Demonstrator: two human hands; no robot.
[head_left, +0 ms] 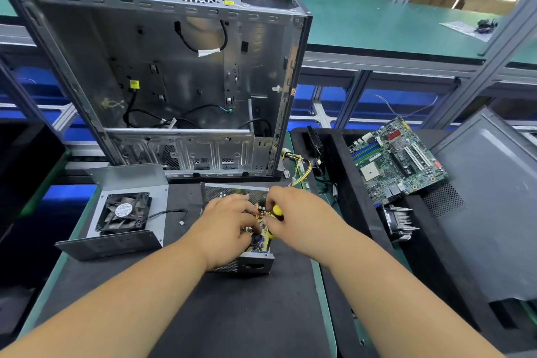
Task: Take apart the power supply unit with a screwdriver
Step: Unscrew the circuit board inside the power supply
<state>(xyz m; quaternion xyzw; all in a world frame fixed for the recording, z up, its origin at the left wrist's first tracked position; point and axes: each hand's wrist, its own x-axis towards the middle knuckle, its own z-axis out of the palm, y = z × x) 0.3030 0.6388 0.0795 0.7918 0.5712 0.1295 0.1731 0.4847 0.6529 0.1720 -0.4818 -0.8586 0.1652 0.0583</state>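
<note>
Both hands work inside the open power supply (255,263): right hand (293,213) grips a yellow-handled screwdriver (277,210), left hand (229,224) beside it (its grip cannot be told).

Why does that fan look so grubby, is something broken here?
Nothing looks broken. The fan in the removed cover has grey dusty blades, and its lead lies unplugged on the mat. That fits a unit being taken apart.

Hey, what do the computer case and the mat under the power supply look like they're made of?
The computer case looks like bare sheet steel: grey, dully reflective, with stamped slots and punched vent holes. The mat looks like soft black foam or rubber, matte with no glare; which one is hard to tell.
</note>
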